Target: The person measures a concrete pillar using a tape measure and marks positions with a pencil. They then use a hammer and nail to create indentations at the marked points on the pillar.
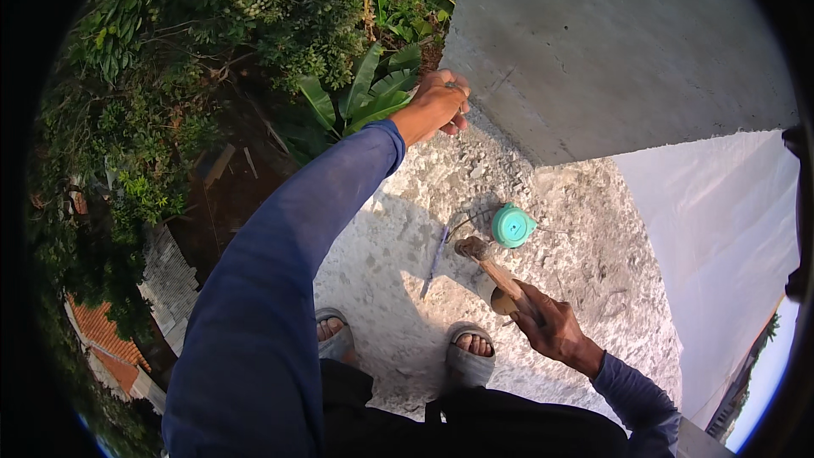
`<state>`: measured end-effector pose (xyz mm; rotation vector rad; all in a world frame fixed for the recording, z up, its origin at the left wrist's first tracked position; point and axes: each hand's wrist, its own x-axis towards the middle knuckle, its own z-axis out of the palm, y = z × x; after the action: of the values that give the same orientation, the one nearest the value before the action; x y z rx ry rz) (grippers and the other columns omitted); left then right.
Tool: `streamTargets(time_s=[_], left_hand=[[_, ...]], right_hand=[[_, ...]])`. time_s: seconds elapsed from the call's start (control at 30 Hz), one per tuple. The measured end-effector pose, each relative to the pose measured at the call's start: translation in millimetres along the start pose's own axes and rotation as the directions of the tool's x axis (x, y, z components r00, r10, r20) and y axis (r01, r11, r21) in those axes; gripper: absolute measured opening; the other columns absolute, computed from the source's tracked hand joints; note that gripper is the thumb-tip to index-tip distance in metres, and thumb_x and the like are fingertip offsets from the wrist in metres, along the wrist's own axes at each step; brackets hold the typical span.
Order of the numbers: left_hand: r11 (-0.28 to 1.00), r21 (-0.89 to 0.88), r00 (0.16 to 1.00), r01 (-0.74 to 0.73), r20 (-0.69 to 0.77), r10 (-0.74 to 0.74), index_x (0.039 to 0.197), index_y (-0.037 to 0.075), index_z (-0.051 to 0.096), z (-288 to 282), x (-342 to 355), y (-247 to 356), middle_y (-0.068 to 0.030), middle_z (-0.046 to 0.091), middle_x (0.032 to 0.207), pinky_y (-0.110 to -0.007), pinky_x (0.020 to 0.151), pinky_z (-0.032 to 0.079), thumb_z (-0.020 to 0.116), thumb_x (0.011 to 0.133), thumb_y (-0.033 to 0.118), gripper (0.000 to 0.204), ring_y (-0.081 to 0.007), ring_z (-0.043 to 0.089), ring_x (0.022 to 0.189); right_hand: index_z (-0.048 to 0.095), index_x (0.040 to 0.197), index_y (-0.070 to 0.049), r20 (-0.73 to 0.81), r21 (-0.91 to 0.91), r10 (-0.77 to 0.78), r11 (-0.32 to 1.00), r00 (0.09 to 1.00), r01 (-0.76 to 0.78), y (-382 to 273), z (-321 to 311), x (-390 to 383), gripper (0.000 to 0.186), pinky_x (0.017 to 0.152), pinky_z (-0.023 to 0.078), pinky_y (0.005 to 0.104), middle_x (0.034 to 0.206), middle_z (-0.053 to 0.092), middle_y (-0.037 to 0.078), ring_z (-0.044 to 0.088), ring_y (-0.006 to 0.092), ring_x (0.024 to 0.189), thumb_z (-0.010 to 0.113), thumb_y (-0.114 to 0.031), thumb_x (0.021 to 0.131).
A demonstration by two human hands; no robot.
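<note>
My left hand [439, 108] is stretched forward to the near left edge of a smooth grey concrete wall [619, 51]. Its fingers are curled together, and whatever they pinch is too small or hidden to name. Low on the right, my right hand [555, 326] is wrapped round the wooden handle of a hammer [496, 274], head pointing up and left. A round tan piece [503, 301] shows beside the handle; its kind is unclear. Just beyond the hammer head, a teal chalk line reel [513, 226] lies on the rough ledge, with a thin blue-purple pen [435, 261] to its left.
I stand in grey sandals [469, 360] on a rough whitish concrete ledge [373, 365]. Past its left edge is a drop to trees [280, 17], a corrugated roof [167, 276] and orange roof tiles [106, 331]. A white sheet [712, 229] hangs at the right.
</note>
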<state>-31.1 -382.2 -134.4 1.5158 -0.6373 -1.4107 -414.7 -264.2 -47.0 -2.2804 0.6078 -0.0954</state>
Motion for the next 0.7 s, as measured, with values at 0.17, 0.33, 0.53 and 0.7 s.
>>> streamTargets(time_s=[0.17,0.33,0.53,0.7], left_hand=[[0.999,0.017,0.999,-0.032,-0.006,0.032,0.126,-0.001,0.056,1.1,8.7,6.6,-0.0118,0.068,0.095,-0.032,0.045,0.054,0.07,0.097,0.014,0.036,-0.0179,0.067,0.06],[0.993,0.111,0.992,0.048,0.112,-0.061,0.121,-0.003,0.063,-2.7,18.3,16.0,-0.0126,0.069,0.093,-0.035,0.054,0.059,0.074,0.095,0.015,0.034,-0.0195,0.07,0.067],[0.998,-0.006,0.985,0.058,0.165,-0.057,0.127,-0.005,0.061,8.0,25.1,17.2,-0.0147,0.07,0.097,-0.038,0.059,0.062,0.072,0.096,0.016,0.039,-0.0241,0.073,0.075],[0.977,0.208,0.975,0.042,0.203,-0.085,0.127,-0.005,0.062,1.1,23.1,32.6,-0.0154,0.073,0.101,-0.035,0.061,0.06,0.071,0.09,0.016,0.043,-0.0261,0.074,0.077]], right_hand=[[0.052,0.137,0.006,0.069,-0.147,-0.185,0.97,0.98,0.194,14.7,-20.4,27.7,0.056,0.052,0.059,0.0408,0.086,0.072,0.019,0.073,0.0324,0.066,0.076,-0.013,0.09],[0.053,0.138,0.005,0.097,-0.202,-0.225,0.949,0.97,0.24,26.2,-32.5,50.6,0.057,0.048,0.055,0.0406,0.075,0.067,0.014,0.069,0.0299,0.058,0.075,-0.013,0.089],[0.054,0.138,0.004,0.059,-0.213,-0.241,0.945,0.969,0.248,32.6,-22.7,59.1,0.056,0.049,0.055,0.0407,0.075,0.067,0.013,0.069,0.03,0.057,0.076,-0.016,0.09],[0.055,0.137,0.004,0.03,-0.209,-0.211,0.955,0.977,0.212,38.9,-11.0,55.4,0.055,0.049,0.055,0.0405,0.076,0.067,0.013,0.069,0.0299,0.058,0.076,-0.017,0.09]])
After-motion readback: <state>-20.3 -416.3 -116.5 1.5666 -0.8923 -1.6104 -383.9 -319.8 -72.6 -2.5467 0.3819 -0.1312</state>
